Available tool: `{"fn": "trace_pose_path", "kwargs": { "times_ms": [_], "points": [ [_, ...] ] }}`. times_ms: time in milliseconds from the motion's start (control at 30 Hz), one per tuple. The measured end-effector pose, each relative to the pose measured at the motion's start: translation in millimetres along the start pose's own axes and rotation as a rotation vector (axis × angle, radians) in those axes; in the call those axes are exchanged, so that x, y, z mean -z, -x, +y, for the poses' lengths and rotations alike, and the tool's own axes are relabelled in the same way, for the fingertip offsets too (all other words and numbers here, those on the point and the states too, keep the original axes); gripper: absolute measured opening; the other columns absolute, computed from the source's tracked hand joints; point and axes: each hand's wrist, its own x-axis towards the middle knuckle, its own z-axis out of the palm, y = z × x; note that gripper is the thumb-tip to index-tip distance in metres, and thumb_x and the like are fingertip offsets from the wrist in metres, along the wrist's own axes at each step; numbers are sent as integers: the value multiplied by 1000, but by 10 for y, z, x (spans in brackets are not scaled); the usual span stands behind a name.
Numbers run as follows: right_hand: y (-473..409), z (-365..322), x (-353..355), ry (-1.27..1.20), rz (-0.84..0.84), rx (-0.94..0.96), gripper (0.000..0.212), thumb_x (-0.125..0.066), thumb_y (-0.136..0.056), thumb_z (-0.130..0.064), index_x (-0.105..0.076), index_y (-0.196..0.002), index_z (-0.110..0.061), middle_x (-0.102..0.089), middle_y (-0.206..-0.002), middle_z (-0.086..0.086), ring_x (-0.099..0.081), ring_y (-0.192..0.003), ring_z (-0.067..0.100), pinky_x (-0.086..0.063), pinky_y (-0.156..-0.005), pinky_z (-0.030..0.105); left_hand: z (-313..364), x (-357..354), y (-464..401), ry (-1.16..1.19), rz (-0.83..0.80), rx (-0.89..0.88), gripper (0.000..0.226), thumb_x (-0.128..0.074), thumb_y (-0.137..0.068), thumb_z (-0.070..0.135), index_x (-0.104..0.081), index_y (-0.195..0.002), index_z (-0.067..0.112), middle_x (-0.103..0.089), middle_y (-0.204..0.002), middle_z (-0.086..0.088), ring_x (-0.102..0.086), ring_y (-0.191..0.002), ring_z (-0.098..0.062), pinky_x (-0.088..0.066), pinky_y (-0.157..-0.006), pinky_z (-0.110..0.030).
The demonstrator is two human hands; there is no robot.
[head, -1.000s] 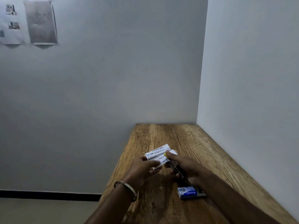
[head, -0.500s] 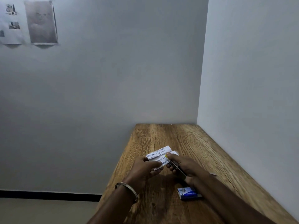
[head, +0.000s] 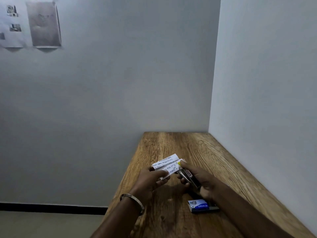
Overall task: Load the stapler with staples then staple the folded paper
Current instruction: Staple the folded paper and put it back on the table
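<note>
A folded white paper (head: 166, 163) with printed text is held a little above the wooden table (head: 202, 152). My left hand (head: 151, 179) pinches its near left edge between thumb and fingers. My right hand (head: 199, 179) grips a small metal stapler (head: 186, 176) with a yellow tip, whose front end sits at the paper's right edge. Whether the jaws are pressed on the paper I cannot tell. A blue staple box (head: 199, 205) lies on the table just below my right wrist.
The table stands in a corner, with a white wall (head: 265, 100) close along its right side and another behind it. Its left edge drops off to the floor (head: 42, 224). Papers (head: 42, 24) hang high on the back wall at the left.
Both hands with paper and stapler have drifted slightly toward me and lower. The grips are unchanged.
</note>
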Motion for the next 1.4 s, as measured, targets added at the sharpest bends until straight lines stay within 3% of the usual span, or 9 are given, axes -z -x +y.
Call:
{"fn": "trace_pose_path", "kwargs": {
  "times_ms": [200, 300, 400, 500, 633, 867, 1133, 1300, 1400],
  "points": [
    [175, -169, 183, 148, 93, 68, 26, -65, -91, -21, -71, -100, 3, -69, -84, 14, -61, -64, 14, -49, -52, 22, 32, 83, -34, 3, 30, -8, 32, -70, -80, -13, -58, -109, -7, -71, -99, -24, -74, -74, -28, -63, -69, -33],
    [319, -231, 300, 339, 126, 159, 13, -68, -91, -17, -75, -102, -14, -74, -88, 10, -69, -75, 17, -57, -61, 24, 40, 120, -28, -12, 23, -6, 33, -69, -81, -12, -57, -111, -7, -71, -101, -25, -74, -75, -28, -62, -71, -35],
    [410, -206, 401, 687, 226, 306, 24, -73, -87, -19, -71, -109, -29, -77, -94, -3, -72, -81, 7, -54, -65, 17, 42, 124, -20, -30, 24, -13, 36, -68, -82, -12, -56, -116, -9, -69, -106, -26, -72, -79, -30, -62, -73, -36],
    [418, -150, 492, 1035, 325, 422, 33, -81, -80, -22, -73, -111, -28, -74, -97, -16, -68, -86, -2, -50, -71, 12, 45, 122, -11, -33, 18, -15, 39, -68, -82, -12, -54, -118, -10, -68, -109, -26, -71, -83, -32, -61, -75, -36],
    [451, -62, 549, 1191, 352, 403, 32, -84, -74, -28, -75, -105, -33, -67, -83, -25, -64, -84, -8, -47, -72, 9, 41, 130, -4, -39, 11, -10, 38, -69, -82, -12, -56, -117, -9, -69, -108, -25, -71, -83, -31, -61, -75, -36],
    [421, 23, 548, 1279, 396, 380, 38, -82, -78, -26, -73, -114, -27, -73, -107, -8, -57, -85, -4, -41, -68, 9, 30, 171, -26, -69, 16, -11, 28, -69, -83, -10, -59, -109, -6, -71, -101, -23, -72, -74, -25, -61, -69, -31],
    [379, -45, 456, 1230, 407, 479, 48, -76, -84, -36, -64, -129, -23, -66, -124, -6, -58, -104, 2, -43, -69, 9, 44, 194, -25, -87, 8, -9, 31, -70, -83, -8, -60, -112, -6, -72, -96, -20, -72, -67, -21, -60, -59, -26],
    [238, -179, 224, 958, 345, 477, 39, -71, -89, -33, -65, -126, -25, -68, -118, -7, -62, -96, -1, -50, -75, 15, 56, 180, -6, -111, -9, -7, 30, -71, -83, -6, -61, -111, -2, -76, -86, -15, -72, -65, -18, -59, -57, -24],
    [143, -229, 77, 715, 257, 377, 34, -69, -91, -26, -64, -124, -20, -73, -108, -1, -73, -89, 12, -59, -74, 24, 64, 175, 12, -138, -16, 0, 25, -72, -83, -3, -62, -105, 3, -77, -79, -10, -72, -63, -15, -56, -53, -22]
  ]
}}
